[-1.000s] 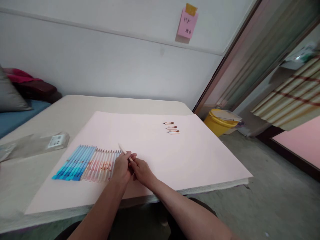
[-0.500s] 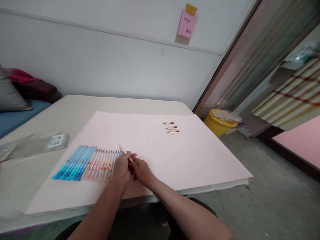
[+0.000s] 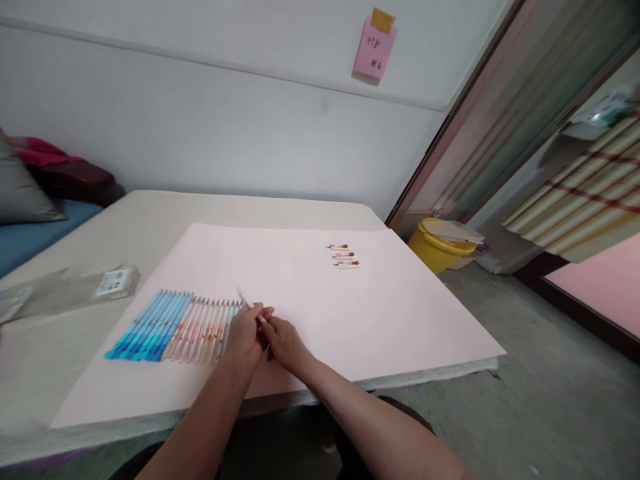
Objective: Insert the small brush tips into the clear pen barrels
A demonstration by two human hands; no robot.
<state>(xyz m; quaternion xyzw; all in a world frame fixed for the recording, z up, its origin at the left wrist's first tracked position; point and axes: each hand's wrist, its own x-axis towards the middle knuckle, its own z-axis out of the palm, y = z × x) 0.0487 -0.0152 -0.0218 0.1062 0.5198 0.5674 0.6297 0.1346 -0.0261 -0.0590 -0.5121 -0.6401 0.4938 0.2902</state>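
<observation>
A pale pink-white pen (image 3: 245, 298) slants up and left out of my two hands. My left hand (image 3: 245, 333) is closed round its middle. My right hand (image 3: 284, 340) pinches its lower end, fingers touching my left hand. Beside my left hand lies a row of pens on the pink sheet (image 3: 400, 313): blue pens (image 3: 153, 325) at the left, pale pens with reddish marks (image 3: 200, 330) at the right, some partly hidden by my left hand. Farther back lie three short brown-and-white pen pieces (image 3: 345, 255), each with a thin pale piece beside it.
A clear plastic bag (image 3: 65, 290) with a white label lies on the cream table (image 3: 150, 213) at the left. Beyond the table's right side stands a yellow bin (image 3: 435, 250). A grey cushion (image 3: 25, 187) is at the far left, and a pink note (image 3: 375, 50) hangs on the wall.
</observation>
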